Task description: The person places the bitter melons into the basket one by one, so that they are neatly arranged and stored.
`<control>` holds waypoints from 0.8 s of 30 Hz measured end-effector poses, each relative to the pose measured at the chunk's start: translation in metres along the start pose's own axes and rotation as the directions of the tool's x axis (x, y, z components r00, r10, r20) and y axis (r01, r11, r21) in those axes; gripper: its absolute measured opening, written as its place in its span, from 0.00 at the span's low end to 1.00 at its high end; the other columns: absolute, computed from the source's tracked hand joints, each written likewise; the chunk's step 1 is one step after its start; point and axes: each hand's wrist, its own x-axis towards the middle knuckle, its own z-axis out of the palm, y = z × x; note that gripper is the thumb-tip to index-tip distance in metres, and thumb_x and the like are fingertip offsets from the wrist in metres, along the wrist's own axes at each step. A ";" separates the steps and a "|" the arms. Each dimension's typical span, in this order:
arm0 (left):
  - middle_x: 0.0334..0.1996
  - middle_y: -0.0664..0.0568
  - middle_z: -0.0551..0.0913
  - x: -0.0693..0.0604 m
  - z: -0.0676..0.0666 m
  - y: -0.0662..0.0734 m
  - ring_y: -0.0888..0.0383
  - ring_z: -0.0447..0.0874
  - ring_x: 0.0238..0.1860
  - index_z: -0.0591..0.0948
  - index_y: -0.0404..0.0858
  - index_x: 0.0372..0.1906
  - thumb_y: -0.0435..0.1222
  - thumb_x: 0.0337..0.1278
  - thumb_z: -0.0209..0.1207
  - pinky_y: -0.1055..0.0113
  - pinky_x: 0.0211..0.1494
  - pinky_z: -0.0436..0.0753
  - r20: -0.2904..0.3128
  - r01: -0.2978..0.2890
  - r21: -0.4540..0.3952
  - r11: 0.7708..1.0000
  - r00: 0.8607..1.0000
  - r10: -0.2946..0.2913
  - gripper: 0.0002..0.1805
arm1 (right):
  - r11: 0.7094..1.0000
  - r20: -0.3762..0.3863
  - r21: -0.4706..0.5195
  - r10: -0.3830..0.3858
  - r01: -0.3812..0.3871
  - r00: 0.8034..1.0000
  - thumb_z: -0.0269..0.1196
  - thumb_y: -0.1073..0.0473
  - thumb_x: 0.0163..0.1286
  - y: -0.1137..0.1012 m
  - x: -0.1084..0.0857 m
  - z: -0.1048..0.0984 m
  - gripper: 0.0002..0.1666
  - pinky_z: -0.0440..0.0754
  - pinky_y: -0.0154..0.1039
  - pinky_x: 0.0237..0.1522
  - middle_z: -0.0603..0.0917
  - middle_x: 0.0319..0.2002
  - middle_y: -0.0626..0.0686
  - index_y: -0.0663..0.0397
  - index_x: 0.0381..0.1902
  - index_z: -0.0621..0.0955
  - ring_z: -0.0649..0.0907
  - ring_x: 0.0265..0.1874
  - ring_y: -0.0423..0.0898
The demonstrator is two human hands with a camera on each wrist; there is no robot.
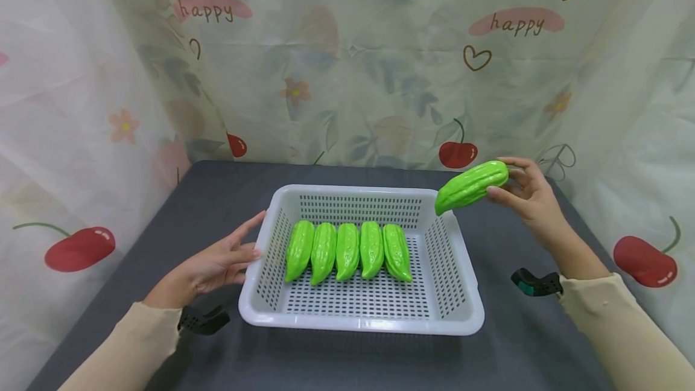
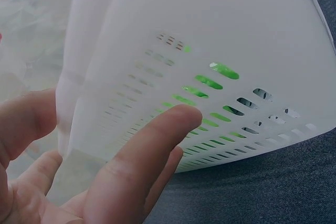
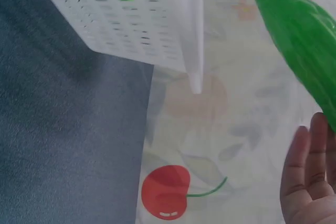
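A bright green bitter melon (image 1: pixel 471 187), ridged and glossy, is in my right hand (image 1: pixel 534 201), pinched at its blunt end by fingers and thumb. Its pointed end is over the right rear corner of a white perforated basket (image 1: pixel 358 323). In the right wrist view the melon (image 3: pixel 302 40) hangs to the right of the basket wall, part of it out of frame. Several more bitter melons (image 1: pixel 347 251) lie side by side inside the basket, tips toward me. At the basket's left rim is my left hand (image 1: pixel 219 263), its fingers extended and touching the rim.
The basket stands on a dark grey table (image 1: pixel 516 343). A patterned curtain (image 1: pixel 353 77) with cherries and "happy" lettering rises behind the table and along both sides. Each wrist wears a black strap device (image 1: pixel 203 320).
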 end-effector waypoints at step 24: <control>0.73 0.37 0.59 -0.001 0.001 0.001 0.39 0.79 0.57 0.38 0.67 0.75 0.30 0.67 0.54 0.40 0.53 0.79 -0.008 0.007 -0.003 1.000 1.000 -0.007 0.49 | 0.889 0.183 -0.432 0.251 -0.152 0.951 0.67 0.55 0.65 0.016 0.010 0.020 0.33 0.67 0.36 0.15 0.75 0.55 0.57 0.49 0.66 0.69 0.68 0.13 0.44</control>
